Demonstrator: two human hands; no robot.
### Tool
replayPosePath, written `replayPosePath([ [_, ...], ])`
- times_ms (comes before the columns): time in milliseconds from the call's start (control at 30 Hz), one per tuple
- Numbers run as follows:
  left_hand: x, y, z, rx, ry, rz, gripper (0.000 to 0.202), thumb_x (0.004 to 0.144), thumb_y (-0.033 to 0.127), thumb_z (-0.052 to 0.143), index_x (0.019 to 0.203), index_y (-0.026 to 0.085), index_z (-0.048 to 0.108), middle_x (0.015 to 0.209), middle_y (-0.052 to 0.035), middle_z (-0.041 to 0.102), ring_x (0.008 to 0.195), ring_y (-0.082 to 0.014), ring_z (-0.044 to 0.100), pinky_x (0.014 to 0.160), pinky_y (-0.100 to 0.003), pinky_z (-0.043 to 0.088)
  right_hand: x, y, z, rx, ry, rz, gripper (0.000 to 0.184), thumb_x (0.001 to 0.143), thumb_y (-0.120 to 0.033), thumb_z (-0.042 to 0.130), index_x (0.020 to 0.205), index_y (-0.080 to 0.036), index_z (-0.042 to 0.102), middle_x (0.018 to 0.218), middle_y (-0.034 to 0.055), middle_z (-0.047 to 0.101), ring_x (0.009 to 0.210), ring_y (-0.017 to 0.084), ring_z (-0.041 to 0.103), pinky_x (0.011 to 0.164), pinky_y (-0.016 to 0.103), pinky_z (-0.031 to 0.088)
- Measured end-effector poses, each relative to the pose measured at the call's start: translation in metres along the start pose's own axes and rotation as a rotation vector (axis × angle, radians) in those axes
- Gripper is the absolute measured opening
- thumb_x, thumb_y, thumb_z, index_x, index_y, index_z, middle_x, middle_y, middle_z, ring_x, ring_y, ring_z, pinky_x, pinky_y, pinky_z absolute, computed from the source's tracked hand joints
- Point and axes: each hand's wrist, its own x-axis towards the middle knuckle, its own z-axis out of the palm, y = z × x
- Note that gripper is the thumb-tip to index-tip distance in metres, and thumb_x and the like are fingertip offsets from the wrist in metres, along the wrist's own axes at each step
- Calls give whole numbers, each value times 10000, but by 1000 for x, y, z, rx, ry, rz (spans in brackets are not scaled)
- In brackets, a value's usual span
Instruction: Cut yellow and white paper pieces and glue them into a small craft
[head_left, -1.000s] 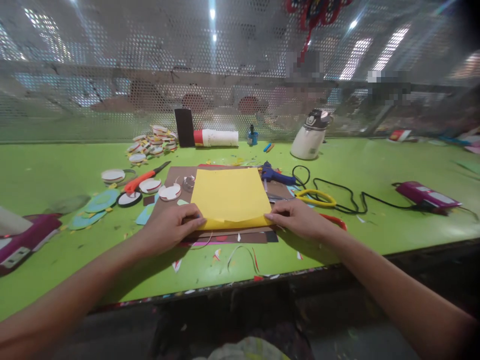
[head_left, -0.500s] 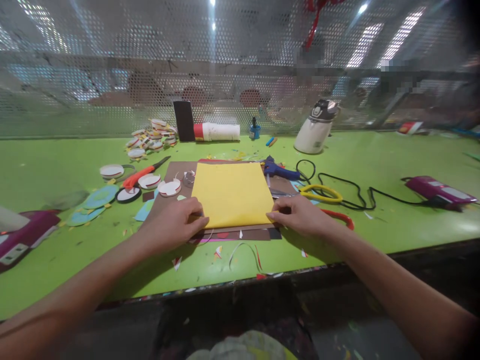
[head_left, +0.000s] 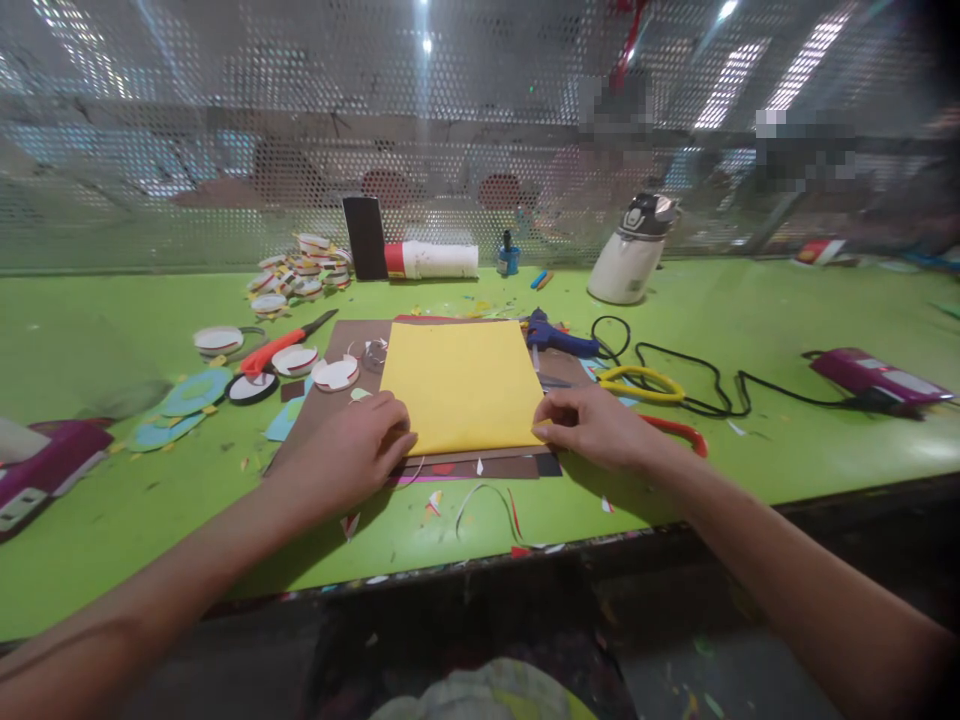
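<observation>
Currently, the yellow sheet [head_left: 461,385] lies flat on a brown board [head_left: 495,466] near the front edge of the green surface [head_left: 750,450]. The left hand [head_left: 352,450] has its fingers curled, with the tips on the near left corner of the sheet. The view does not show whether it pinches the edge or only presses it down. The right hand [head_left: 592,425] pinches the near right corner between thumb and forefinger.

Probable faults:

- Skew. Uneven force between the two corners is likely to rotate the sheet on the smooth board, so its edges no longer run parallel to the board edges.
- Creasing. A tight pinch at the right corner may leave a dent or a stray fold in the thin paper.
- Contamination. The glue gun [head_left: 559,340] lies just beside the far right corner. Any residue at its nozzle could mark the sheet if the sheet slides that way.
- Snagging. The yellow-handled scissors [head_left: 637,383] and the black cord [head_left: 712,385] lie near the right forearm, so a sideways sweep could drag them.
- Trapped debris. Paper scraps [head_left: 487,500] near the front edge could slip underneath and raise bumps.
</observation>
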Motion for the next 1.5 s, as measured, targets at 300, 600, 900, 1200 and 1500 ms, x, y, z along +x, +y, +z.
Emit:
replayPosePath([
  [300,-3,0,2,80,-15,55,226,901,316,432,743,180,518,792,-55,559,702,-188,522,629,-328,402,-1,3,1,-16,14,-14,122,768,-234,605,663,-174,620,622,12,624,599,149,544,540,253,384],
  [600,-2,10,0,140,31,39,133,891,249,456,844,163,545,822,-74,603,742,-216,566,634,-337,410,-2,0,-1,-47,0,-24,118,766,-215,591,657,-174,603,601,0,581,583,141,507,527,248,358],
  [900,-10,41,3,315,178,386,248,823,114,496,1048,94,597,1069,-161,622,1044,-317,535,878,-475,458,-2,-1,-1,-63,0,-30,112,760,-183,582,650,-170,597,610,7,580,591,140,503,531,245,349],
  [1200,-16,44,21,295,222,424,310,909,218,479,1163,66,572,1243,-165,593,1210,-319,500,1025,-473,429,-2,-1,-1,-56,5,-12,104,764,-202,577,679,-165,625,642,14,597,611,147,511,539,244,348],
  [1500,-15,47,20,242,197,451,292,918,254,477,1113,67,588,1148,-168,636,1119,-313,564,947,-469,495,-8,-6,-2,-39,27,-10,193,832,-231,511,681,-166,611,684,34,631,654,160,543,586,254,367],
])
